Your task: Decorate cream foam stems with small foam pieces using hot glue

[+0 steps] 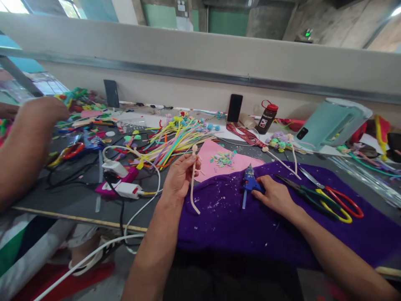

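While the left hand [180, 175] pinches a cream pipe cleaner [193, 179] between thumb and fingertips, holding it nearly upright with its lower end curling toward six o'clock, the right hand [275, 195] lies on the purple cloth [225, 225] with its fingers curled loosely against the blue glue gun [249, 182]; whether they actually grip it cannot be told. That gun rests on the cloth at about three o'clock from the pipe cleaner, nozzle pointing toward six. Scissors with red and yellow handles [336, 203] lie at three o'clock from the right hand, close by. A pink sheet [216, 156] strewn with small coloured bits sits at twelve o'clock from the gun, a heap of coloured pipe cleaners [171, 144] at eleven. Another person's arm [25, 146] reaches in at nine o'clock, well apart.
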Tool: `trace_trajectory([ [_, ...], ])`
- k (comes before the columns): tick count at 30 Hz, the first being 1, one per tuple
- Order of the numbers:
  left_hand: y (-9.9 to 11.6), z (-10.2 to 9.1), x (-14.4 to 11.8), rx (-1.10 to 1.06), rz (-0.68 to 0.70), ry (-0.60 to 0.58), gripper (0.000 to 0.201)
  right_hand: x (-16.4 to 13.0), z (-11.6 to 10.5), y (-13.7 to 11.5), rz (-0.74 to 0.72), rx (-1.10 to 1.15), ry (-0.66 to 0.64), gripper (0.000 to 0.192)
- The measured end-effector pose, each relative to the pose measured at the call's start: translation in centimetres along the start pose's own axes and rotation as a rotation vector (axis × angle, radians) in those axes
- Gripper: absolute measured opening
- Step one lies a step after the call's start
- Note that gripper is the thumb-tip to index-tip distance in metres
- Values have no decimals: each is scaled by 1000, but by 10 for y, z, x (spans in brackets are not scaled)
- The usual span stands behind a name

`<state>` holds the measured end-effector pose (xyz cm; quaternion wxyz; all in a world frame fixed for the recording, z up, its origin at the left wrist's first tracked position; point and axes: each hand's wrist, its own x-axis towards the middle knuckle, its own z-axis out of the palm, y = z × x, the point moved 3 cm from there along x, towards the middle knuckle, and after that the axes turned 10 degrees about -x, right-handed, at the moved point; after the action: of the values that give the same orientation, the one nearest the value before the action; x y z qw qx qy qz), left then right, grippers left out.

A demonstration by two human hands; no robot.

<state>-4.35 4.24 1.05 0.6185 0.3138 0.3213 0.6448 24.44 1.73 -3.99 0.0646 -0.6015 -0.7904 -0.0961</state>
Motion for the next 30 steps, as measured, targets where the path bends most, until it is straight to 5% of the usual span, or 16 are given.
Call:
trace_trajectory([
  [3,1,-2,0,5,18,-5,18,-4,-5,-3,-25,-70,-20,35],
  [7,1,-4,1,-21,7,-34,19,-7,-44,-15,-93,-203,89,42],
  [12,-1,-5,4,-53,26,-77,19,37,-75,-69,-464,-2,-19,24],
  [19,-2,-12,10,-110,18,-7,19,126,-41,-138,-443,-39,-288,24],
  [26,2,-11,6,-167,30,-11,19,140,-8,-164,-394,-95,-296,26],
  [30,1,-9,4,-161,37,-35,19,142,-12,-157,-397,-31,-254,20],
])
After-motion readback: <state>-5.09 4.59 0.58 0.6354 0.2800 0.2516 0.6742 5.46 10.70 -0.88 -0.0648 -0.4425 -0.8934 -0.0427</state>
